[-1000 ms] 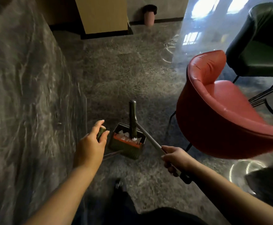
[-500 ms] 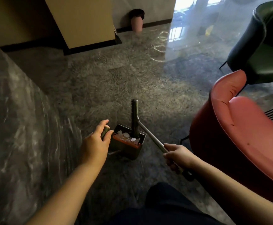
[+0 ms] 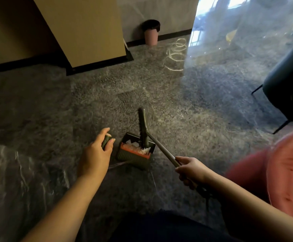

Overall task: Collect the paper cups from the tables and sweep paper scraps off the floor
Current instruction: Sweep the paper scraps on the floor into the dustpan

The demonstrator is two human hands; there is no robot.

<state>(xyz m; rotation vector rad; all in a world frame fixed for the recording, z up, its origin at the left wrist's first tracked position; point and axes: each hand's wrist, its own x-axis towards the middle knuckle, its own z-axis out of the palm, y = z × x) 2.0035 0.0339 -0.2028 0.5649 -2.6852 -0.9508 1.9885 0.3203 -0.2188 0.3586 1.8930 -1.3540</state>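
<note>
In the head view, the left hand (image 3: 94, 154) grips the dustpan handle (image 3: 106, 140); the dustpan (image 3: 134, 154), with white scraps (image 3: 146, 150) inside, hangs at 6 o'clock above the floor (image 3: 159, 95). The right hand (image 3: 192, 171) grips the broom (image 3: 157, 144), its head standing in the dustpan. A pink bin (image 3: 151, 34) stands at 12 o'clock.

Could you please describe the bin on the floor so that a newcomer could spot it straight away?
Look to the far grey wall, just right of the tan pillar. The bin stands on the floor against its black skirting. It is the only pink tub there, lined with a dark bag.
</note>
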